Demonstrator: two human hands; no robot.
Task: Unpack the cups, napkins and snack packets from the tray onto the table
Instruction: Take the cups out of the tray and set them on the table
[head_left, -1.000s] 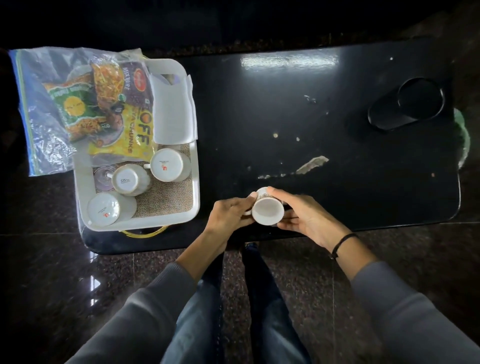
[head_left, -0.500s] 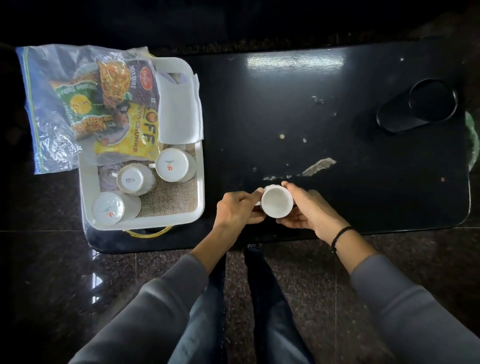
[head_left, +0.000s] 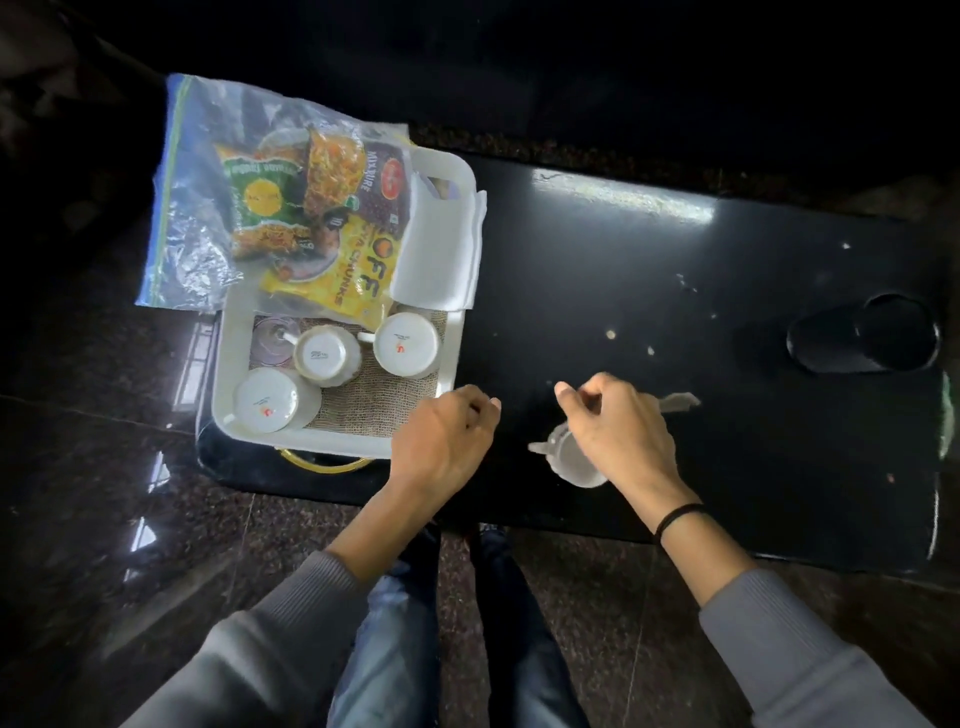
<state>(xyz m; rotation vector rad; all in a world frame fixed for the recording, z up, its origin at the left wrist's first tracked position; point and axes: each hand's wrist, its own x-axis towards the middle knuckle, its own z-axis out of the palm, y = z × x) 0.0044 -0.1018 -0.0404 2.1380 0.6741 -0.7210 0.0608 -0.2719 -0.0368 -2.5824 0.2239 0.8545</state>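
A white tray (head_left: 465, 332) sits at the left end of the black table (head_left: 649, 270). In it, three white cups stand upside down: one at the front left (head_left: 266, 408), one in the middle (head_left: 326, 355) and one to the right (head_left: 407, 344). Folded white napkins (head_left: 441, 249) lean on the tray's far right corner. Snack packets (head_left: 311, 218) lie in a clear zip bag over its far end. A fourth cup (head_left: 574, 460) stands on the table near the front edge, handle pointing left, partly under my right hand (head_left: 618, 431). My left hand (head_left: 447, 441) hovers by the tray's front right corner, fingers loosely curled, holding nothing.
A clear glass piece (head_left: 272, 338) lies in the tray behind the cups, on a woven mat (head_left: 374, 405). A black recessed cup holder (head_left: 862, 335) is at the table's right end. White scuffs mark the tabletop. A yellow ring (head_left: 322, 462) pokes out under the tray.
Both hands held the cup between them before. Now the cup rests on the table and both hands have come off it, the left one drawing back toward the tray.
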